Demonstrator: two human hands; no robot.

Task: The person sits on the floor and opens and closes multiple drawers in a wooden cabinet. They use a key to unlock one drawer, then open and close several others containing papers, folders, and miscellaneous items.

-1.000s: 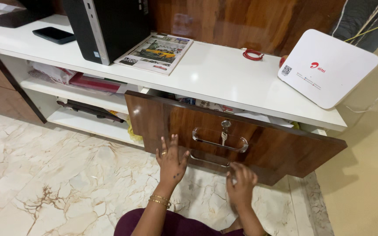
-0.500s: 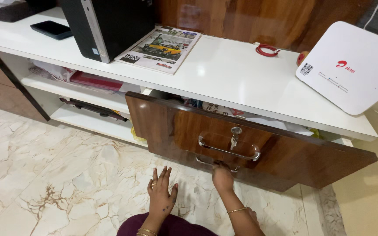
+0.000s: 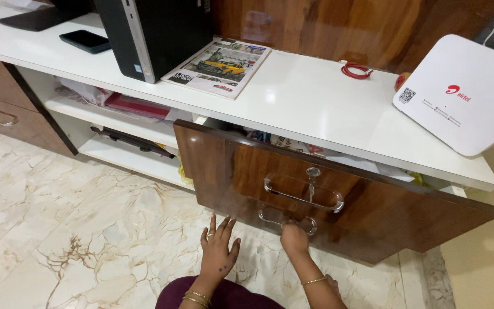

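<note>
A glossy brown wooden drawer front [image 3: 373, 212] stands pulled out under a white desk top [image 3: 315, 109]. It carries a chrome handle [image 3: 303, 197] and a key [image 3: 312, 182] hanging in the lock above it. My right hand [image 3: 294, 239] is at the drawer front's lower edge, fingers curled around it below the handle. My left hand [image 3: 218, 249] is spread flat with fingers apart, just below the drawer's lower left edge, over the marble floor [image 3: 58, 217]. Papers show inside the drawer's top gap.
On the desk are a black computer tower [image 3: 155, 34], a magazine [image 3: 218, 68], a dark phone [image 3: 87, 41], a red cable coil [image 3: 355, 70] and a white flat box [image 3: 464, 94]. Open shelves [image 3: 135, 106] with clutter lie to the left, with brown drawers [image 3: 1, 109] beyond them.
My right hand rose from the floor to the drawer's lower edge. My left hand came off the drawer front and dropped lower. The drawer front now reaches a little further out.
</note>
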